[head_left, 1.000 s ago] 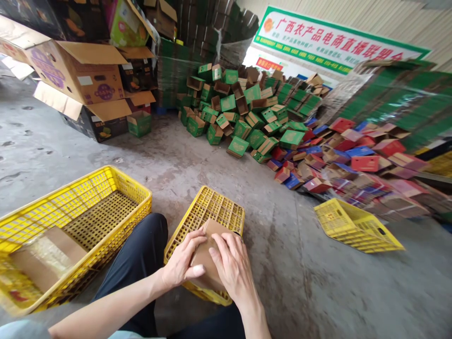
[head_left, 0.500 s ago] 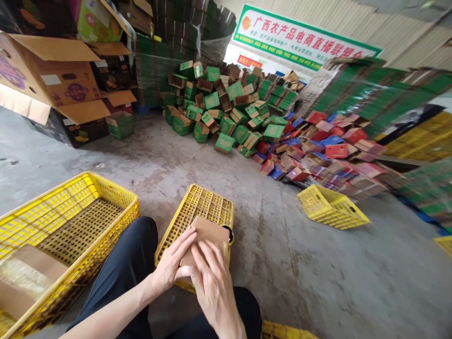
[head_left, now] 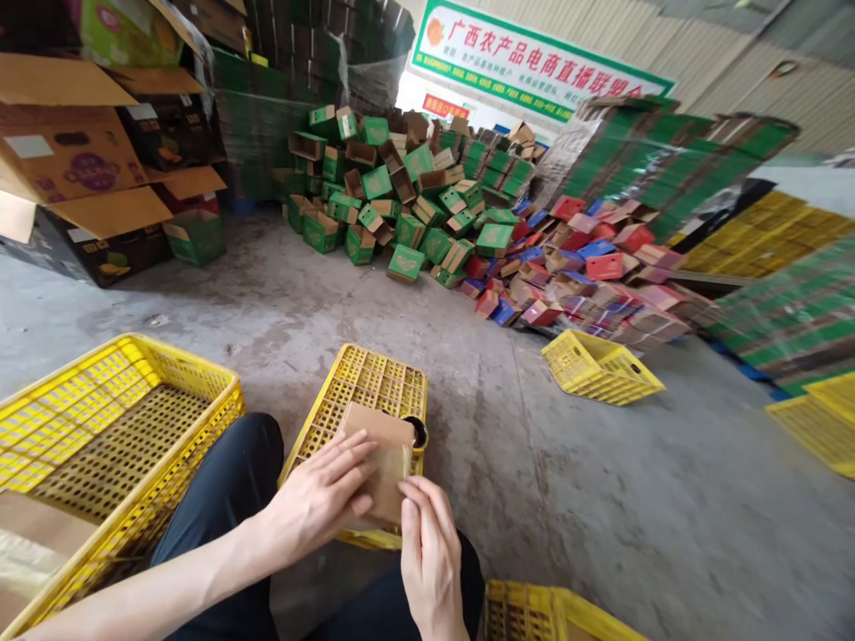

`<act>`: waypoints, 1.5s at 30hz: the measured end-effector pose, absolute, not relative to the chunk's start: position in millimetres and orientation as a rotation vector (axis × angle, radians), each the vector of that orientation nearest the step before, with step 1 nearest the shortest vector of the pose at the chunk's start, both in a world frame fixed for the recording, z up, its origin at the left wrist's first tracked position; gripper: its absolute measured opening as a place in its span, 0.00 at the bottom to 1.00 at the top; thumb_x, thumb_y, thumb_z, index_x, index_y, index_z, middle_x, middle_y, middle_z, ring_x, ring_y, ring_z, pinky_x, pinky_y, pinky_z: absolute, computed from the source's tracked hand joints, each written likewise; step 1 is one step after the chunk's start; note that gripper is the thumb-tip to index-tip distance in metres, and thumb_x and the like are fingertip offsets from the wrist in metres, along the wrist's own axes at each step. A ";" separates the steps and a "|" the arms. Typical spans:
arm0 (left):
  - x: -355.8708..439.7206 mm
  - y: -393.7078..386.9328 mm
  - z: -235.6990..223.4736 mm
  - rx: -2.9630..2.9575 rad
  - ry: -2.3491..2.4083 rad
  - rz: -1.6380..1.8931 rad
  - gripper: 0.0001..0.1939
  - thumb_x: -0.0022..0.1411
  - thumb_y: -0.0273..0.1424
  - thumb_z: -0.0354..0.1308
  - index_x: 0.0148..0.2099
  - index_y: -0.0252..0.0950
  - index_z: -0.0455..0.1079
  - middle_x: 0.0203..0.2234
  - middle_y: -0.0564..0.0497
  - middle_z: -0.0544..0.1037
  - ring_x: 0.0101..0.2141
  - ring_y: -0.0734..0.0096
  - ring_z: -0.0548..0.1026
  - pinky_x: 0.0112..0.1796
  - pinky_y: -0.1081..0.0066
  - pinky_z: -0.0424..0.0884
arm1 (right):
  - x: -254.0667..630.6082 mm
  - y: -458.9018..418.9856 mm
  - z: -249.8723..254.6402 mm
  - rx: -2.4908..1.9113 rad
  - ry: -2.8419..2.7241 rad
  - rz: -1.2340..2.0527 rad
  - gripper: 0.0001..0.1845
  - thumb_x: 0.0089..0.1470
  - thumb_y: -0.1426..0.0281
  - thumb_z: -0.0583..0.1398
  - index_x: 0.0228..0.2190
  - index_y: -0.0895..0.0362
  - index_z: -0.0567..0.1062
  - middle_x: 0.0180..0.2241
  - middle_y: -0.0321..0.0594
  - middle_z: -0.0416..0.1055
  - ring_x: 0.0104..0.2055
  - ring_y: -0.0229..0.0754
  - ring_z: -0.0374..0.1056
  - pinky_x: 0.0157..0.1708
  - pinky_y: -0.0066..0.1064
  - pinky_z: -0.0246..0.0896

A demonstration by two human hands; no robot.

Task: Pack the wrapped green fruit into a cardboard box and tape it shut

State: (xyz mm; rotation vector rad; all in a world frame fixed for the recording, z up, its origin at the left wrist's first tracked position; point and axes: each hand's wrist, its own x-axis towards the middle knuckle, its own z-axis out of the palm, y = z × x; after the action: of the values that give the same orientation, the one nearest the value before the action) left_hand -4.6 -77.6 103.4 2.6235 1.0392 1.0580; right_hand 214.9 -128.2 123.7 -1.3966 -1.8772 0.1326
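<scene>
A small brown cardboard box lies on an upturned yellow plastic crate between my knees. Shiny clear tape runs over the box's right part. My left hand rests on the box's left side, fingers stretched out and palm down. At the box's right edge, by the tape, my right hand has its fingers bent together with the thumb alongside, closed at that edge. A dark round thing sits against the box's far right corner; its kind is unclear.
To my left stands a yellow crate with a taped cardboard piece inside. Another yellow crate is at lower right, and one lies farther off. Piles of green boxes and red and blue boxes cover the floor ahead.
My view has turned right. My hands, close together on the box before, have moved apart: the left lies flat on its left side, the right has slid to its right edge, uncovering the tape.
</scene>
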 end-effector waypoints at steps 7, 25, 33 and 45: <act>33.1 -79.5 100.6 2.805 0.963 1.092 0.31 0.74 0.51 0.51 0.64 0.30 0.69 0.59 0.39 0.77 0.60 0.54 0.75 0.60 0.58 0.73 | 219.5 -100.3 116.9 -1.332 -1.732 0.227 0.16 0.72 0.68 0.52 0.41 0.54 0.79 0.38 0.42 0.77 0.42 0.41 0.76 0.47 0.31 0.72; 29.0 -81.3 100.2 2.742 1.033 1.111 0.28 0.75 0.49 0.51 0.63 0.33 0.70 0.60 0.43 0.77 0.61 0.57 0.74 0.61 0.61 0.71 | 230.1 -76.3 91.6 -1.444 -1.495 0.583 0.23 0.72 0.56 0.50 0.53 0.51 0.79 0.50 0.44 0.79 0.52 0.45 0.75 0.52 0.34 0.70; 29.7 -81.8 98.7 2.757 1.042 1.099 0.28 0.75 0.50 0.51 0.63 0.33 0.70 0.60 0.43 0.77 0.61 0.57 0.74 0.60 0.60 0.72 | 236.0 -96.4 86.9 -1.406 -1.554 0.549 0.23 0.72 0.56 0.49 0.48 0.50 0.80 0.50 0.43 0.78 0.52 0.45 0.75 0.54 0.35 0.70; 30.9 -81.9 95.9 2.748 1.040 1.131 0.28 0.74 0.49 0.53 0.62 0.33 0.70 0.59 0.41 0.77 0.61 0.56 0.74 0.61 0.60 0.72 | 230.3 -77.1 84.7 -1.459 -1.575 0.489 0.25 0.73 0.58 0.47 0.55 0.52 0.77 0.54 0.44 0.78 0.57 0.44 0.74 0.58 0.35 0.69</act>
State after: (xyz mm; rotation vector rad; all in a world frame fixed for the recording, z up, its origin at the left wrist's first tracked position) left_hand 30.9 -81.9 95.9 2.7482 1.0399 1.1314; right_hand 230.3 -77.1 84.7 -1.4590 -1.5751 0.4889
